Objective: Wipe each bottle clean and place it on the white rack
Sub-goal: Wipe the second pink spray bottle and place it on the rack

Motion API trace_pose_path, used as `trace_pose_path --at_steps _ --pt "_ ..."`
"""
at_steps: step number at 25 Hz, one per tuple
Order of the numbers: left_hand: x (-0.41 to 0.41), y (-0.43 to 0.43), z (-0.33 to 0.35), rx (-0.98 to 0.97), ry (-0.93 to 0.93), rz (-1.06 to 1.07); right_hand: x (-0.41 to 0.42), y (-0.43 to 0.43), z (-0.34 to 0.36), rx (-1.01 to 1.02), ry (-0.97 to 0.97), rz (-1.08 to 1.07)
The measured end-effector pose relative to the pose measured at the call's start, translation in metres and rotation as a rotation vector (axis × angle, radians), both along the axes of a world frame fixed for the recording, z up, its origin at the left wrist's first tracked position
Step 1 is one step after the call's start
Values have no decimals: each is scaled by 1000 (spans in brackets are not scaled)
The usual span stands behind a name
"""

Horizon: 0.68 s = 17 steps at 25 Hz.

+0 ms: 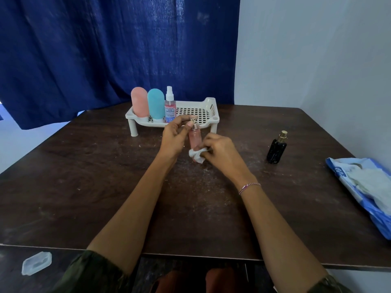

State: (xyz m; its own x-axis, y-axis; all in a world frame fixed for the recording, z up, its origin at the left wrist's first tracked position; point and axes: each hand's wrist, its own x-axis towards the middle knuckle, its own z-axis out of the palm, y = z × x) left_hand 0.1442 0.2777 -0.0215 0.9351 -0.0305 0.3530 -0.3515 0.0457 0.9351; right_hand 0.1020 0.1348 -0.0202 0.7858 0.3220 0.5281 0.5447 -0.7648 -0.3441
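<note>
Wiping is under way on a small pink bottle [194, 138], which is held above the surface [105, 176] just in front of the white rack [211, 106]. Its capped neck is pinched by the left hand [174, 138], while a crumpled white wipe [195, 155] is gripped against its base by the curled fingers of the right hand [220, 151]. Three bottles are already stood at the rack's left end: a pink tube [139, 102], a teal tube [156, 105] and a clear spray bottle [170, 106]. Next, the bottle is to be lifted over the front rim and set upright on the open grid right of the spray bottle, where ample room is left. A black bottle [276, 150] stands well apart on the right, not yet racked; a wipes packet [364, 187] lies at the surface's right edge.
</note>
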Motion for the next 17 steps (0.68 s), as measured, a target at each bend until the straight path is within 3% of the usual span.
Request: trace_pose_path --at_steps 3,7,11,17 --pt "-6 -2 3 27 -41 -45 -3 7 3 214 -183 -29" --pt "-10 -6 5 37 -73 -98 -4 12 5 252 -307 -103" --pt "-7 -1 3 -13 -68 -94 -2 11 0 167 -226 -84" --pt "0 1 0 -55 -29 55 -1 8 1 -136 47 -28"
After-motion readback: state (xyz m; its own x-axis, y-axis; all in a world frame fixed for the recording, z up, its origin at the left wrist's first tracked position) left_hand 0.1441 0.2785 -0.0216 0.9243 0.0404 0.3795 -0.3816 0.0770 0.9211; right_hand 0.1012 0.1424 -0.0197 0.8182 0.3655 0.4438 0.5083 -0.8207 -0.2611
